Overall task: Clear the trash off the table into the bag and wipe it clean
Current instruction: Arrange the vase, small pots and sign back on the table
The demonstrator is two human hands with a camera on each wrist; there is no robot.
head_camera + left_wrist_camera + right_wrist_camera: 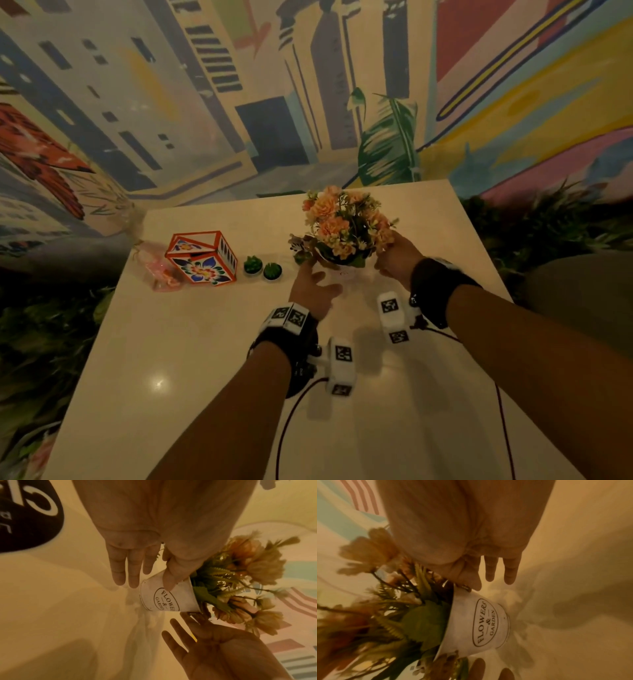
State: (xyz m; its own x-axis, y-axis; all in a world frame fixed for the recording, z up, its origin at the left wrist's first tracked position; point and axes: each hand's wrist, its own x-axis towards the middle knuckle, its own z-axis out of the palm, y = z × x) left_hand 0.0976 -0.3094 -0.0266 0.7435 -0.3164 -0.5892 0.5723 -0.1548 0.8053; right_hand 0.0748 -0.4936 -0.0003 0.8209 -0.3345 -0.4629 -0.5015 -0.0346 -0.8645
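A white flower pot [343, 271] marked "FLOWERS & GARDEN" holds peach artificial flowers [344, 219]. Left of it sit two small green succulents [262, 268], then a red-edged box [202, 257] painted with blue flowers. A painted city mural [205, 85] covers the wall behind, with dark greenery [548, 219] alongside.

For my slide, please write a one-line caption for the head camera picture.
Two open hands, left and right, reach around a white flower pot on a pale table, beside a painted box.

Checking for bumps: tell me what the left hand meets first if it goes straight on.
Probably the white flower pot: the left hand already has its thumb against the pot's wall, fingers straight.
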